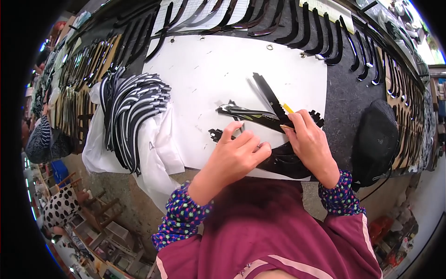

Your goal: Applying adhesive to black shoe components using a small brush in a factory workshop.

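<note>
My right hand (310, 140) is closed around a straight black strip (268, 93) with notched edges, which slants up and away over the white sheet. A thin yellow piece (287, 108) shows beside that strip at the fingers. Under it lie more dark pieces (258, 117), running left from the right hand. My left hand (239, 154) has its fingers curled in; whatever is between them is hidden. Just beyond its fingertips sits a small black notched piece (215, 135). Between and below both hands spreads a glossy black piece (285, 162), partly covered by the right hand.
A white sheet (195, 65) covers the dark table (346, 88). To the left, a stack of curved black-and-white strips (134, 107) rests on white plastic (162, 144). Curved black strips (292, 28) line the back. A black rounded object (375, 139) stands at right.
</note>
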A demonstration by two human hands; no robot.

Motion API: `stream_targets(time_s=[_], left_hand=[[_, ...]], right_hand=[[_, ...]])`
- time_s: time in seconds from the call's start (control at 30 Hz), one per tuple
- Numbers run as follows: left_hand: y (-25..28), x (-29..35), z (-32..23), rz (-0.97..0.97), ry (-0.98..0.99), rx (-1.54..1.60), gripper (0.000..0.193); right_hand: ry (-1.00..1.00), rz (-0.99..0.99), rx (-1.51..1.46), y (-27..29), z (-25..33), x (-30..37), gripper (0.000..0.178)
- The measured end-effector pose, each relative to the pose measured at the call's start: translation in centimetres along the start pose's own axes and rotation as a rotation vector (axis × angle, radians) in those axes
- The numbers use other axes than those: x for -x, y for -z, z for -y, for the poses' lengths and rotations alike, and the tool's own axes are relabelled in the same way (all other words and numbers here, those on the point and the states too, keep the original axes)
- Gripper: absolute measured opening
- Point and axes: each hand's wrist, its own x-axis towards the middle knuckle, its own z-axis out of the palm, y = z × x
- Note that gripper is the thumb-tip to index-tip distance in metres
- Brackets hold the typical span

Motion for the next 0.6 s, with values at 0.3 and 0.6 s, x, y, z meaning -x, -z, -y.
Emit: stream_targets(time_s=[0.3, 0.6], left_hand=[[-0.9, 0.0, -1.1, 0.017, 0.177, -0.045, 0.018], [-1.3, 0.0, -1.4, -0.034, 0.447, -0.189, 0.038]], right_hand=[[0.133, 0.023, -0.069, 0.6, 0.9, 0.3, 0.025], [0.132, 0.101, -0.097, 0.6, 0.1, 1.0, 0.044]])
